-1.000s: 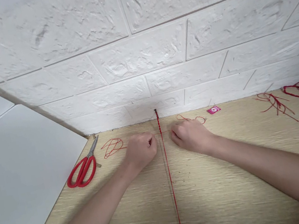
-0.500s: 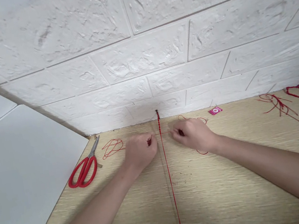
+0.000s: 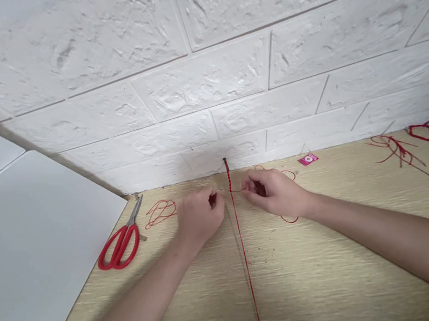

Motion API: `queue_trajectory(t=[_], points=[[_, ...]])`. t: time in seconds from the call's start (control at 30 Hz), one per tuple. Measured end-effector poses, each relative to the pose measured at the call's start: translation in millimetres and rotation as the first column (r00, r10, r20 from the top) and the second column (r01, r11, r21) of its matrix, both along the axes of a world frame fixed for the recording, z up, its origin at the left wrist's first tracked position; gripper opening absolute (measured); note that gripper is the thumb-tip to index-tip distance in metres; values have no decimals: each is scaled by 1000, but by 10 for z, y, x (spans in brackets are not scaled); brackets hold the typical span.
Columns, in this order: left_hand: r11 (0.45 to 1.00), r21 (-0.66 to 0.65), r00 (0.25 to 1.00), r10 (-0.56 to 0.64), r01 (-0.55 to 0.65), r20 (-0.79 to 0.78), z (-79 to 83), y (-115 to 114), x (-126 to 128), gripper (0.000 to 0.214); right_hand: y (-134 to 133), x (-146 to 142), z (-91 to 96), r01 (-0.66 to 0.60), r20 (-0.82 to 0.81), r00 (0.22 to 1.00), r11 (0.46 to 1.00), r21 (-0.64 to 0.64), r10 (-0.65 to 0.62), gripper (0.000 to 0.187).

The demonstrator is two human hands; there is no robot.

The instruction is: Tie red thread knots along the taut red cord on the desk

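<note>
A knotted red cord [image 3: 228,177] hangs from a small dark hook [image 3: 224,160] low on the wall. From its lower end a straight red strand [image 3: 247,265] runs toward me, past the bottom of the picture. On the left of the cord, my left hand [image 3: 202,212] is closed, pinching a thin red thread. My right hand [image 3: 273,191] pinches the thread on the other side. Between both hands the thread meets the cord at the lowest knot, slightly slack. Loose thread loops [image 3: 161,213] lie beyond my left hand; another loop [image 3: 290,220] shows around my right.
Red-handled scissors [image 3: 119,246] lie at the left, by a white panel [image 3: 46,240]. A small pink packet [image 3: 308,159] rests near the white brick-patterned wall [image 3: 223,70]. Tangled red cords [image 3: 401,149] lie at the far right of the wooden tabletop [image 3: 323,285].
The thread between the hands has gone from taut to slightly slack. My right hand's fingers have loosened a little and shifted slightly left.
</note>
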State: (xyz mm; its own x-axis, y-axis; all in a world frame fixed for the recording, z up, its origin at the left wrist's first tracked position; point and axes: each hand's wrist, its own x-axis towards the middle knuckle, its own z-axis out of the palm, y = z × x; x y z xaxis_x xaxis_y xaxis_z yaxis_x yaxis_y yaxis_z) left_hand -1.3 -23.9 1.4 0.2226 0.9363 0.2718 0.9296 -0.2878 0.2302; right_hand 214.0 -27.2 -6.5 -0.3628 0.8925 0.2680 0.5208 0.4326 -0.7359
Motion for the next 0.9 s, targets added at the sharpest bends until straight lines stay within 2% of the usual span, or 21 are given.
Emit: queue_trajectory(t=[0.2, 0.33, 0.5, 0.57, 0.63, 0.73, 0.83, 0.9], points=[[996, -26, 994, -77, 80, 83, 41, -13, -7, 32, -20, 0, 6, -40, 54, 998, 998, 41, 37, 17], [995, -33, 986, -85, 91, 142, 57, -7, -17, 27, -15, 4, -6, -11, 42, 999, 998, 54, 9, 22], [990, -57, 966, -108, 125, 236, 41, 14, -34, 14, 5, 16, -22, 30, 12, 999, 988, 149, -32, 27], [989, -33, 955, -129, 143, 268, 28, 23, -39, 16, 3, 19, -18, 48, 13, 999, 978, 203, -52, 24], [989, 45, 944, -149, 142, 294, 20, 27, -43, 17, -7, 17, -11, 47, 23, 998, 964, 263, -54, 19], [969, 147, 931, -232, 197, 281, 15, 23, -44, 7, -29, 7, -6, -15, 59, 998, 948, 319, -4, 18], [941, 125, 923, -333, 313, 195, 9, 16, -40, 10, -45, -6, -12, -106, 114, 991, 939, 328, 72, 26], [935, 106, 925, -352, 340, 143, -1, 15, -36, 13, -48, -11, -14, -151, 130, 985, 935, 322, 115, 33]])
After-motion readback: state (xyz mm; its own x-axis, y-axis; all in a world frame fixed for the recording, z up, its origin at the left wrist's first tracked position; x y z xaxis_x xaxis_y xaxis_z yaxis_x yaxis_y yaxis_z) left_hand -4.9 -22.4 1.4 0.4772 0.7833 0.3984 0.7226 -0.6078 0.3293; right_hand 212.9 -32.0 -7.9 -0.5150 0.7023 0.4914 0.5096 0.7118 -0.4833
